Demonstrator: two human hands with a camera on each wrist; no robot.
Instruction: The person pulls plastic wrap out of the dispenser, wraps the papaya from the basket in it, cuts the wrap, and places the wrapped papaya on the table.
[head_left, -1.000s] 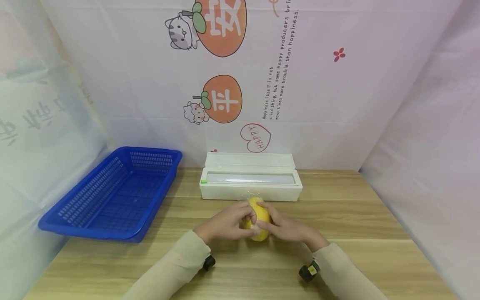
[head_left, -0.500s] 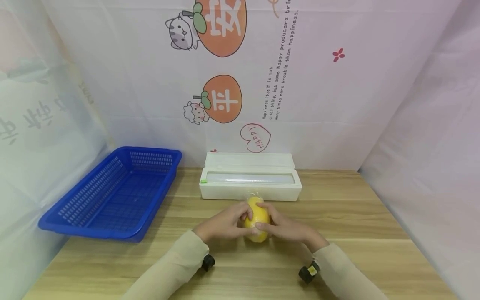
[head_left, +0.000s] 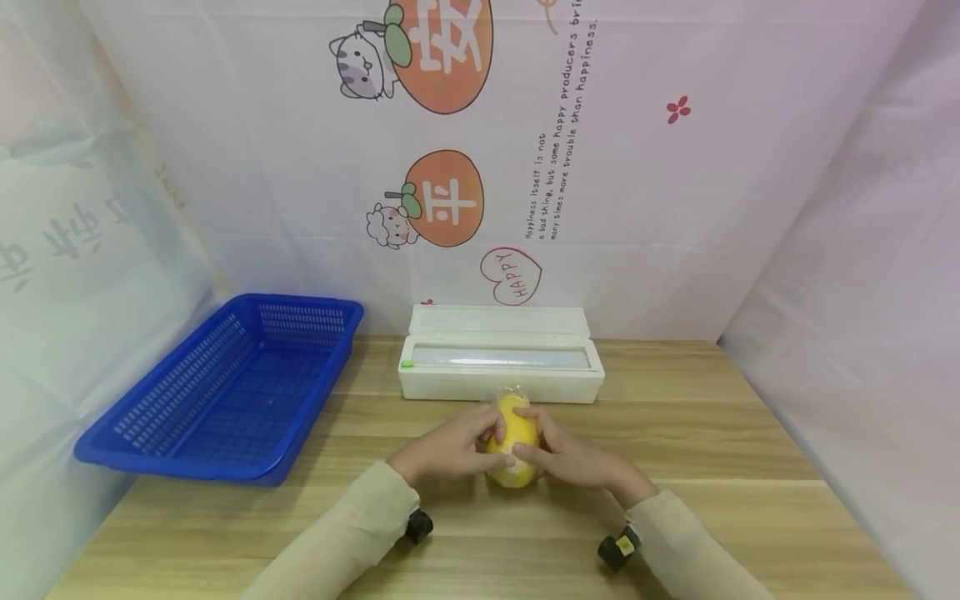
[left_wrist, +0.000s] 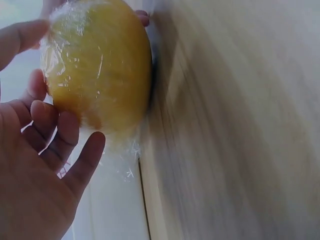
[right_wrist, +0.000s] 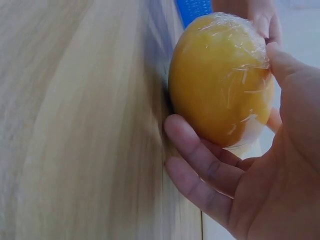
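Observation:
A yellow, oval fruit (head_left: 517, 432) wrapped in clear cling film is between both hands over the table. Crinkled film shows across its skin in the left wrist view, with a loose tuft (left_wrist: 131, 155) at one end. My left hand (head_left: 457, 442) holds the fruit from its left side, thumb at the near end and fingertips pressed on the film. From the right, my right hand (head_left: 577, 454) grips it, with the thumb over the film and the fingers (right_wrist: 210, 165) curled under its side.
Behind the hands stands a white cling film box (head_left: 501, 385) with its lid up and the roll showing. A blue plastic basket (head_left: 281, 479) sits at the left. White printed cloth (head_left: 637, 208) hangs around the wooden table (head_left: 720, 433).
The fruit has turned slightly and shifted a little toward the near side between the hands. The left fingers have moved slightly on the film; the box and basket stay put.

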